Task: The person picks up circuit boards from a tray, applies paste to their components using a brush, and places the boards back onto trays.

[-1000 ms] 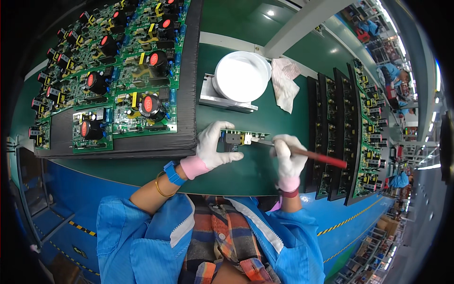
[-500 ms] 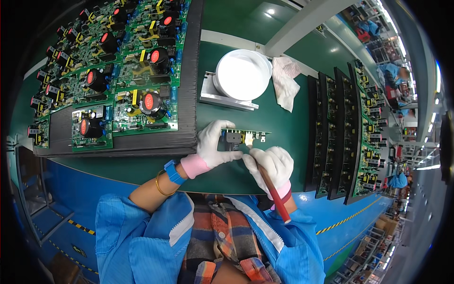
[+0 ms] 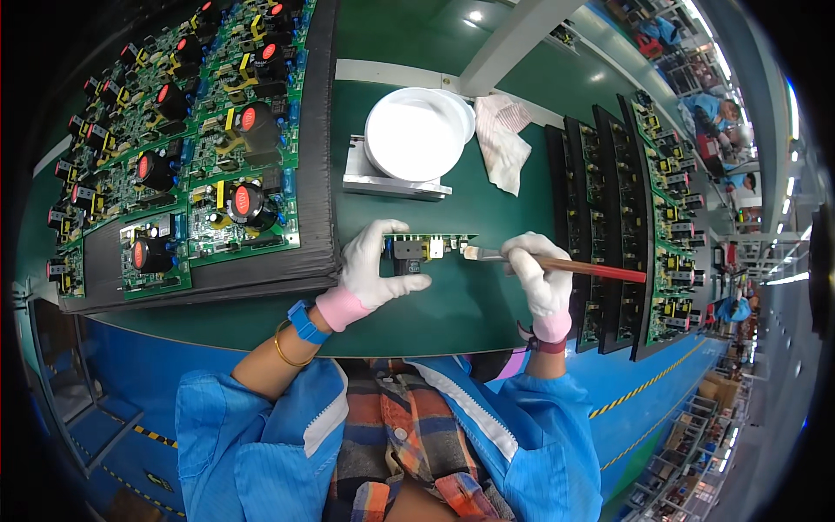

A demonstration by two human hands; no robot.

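My left hand (image 3: 372,270), in a white glove with a pink cuff, grips a small green circuit board (image 3: 457,237) by its left end. The board is on edge above the green table, its parts facing me: a black block, a yellow part and white connectors. My right hand (image 3: 541,277), gloved the same way, is closed around a paintbrush (image 3: 570,265) with a reddish-brown handle. The brush lies nearly level, its pale bristles pointing left, close to the board's right end. I cannot tell whether they touch it.
A white round tub (image 3: 416,135) sits on a metal block (image 3: 396,184) beyond the board, with a crumpled cloth (image 3: 503,143) beside it. Circuit boards fill a black foam tray (image 3: 313,217) at left. Upright black racks (image 3: 613,235) of boards stand right. A beam (image 3: 513,48) rises behind.
My right hand has moved right, away from the middle of the board, and the brush has turned from steep to nearly level. My left hand still holds the board. The whole view has shifted slightly.
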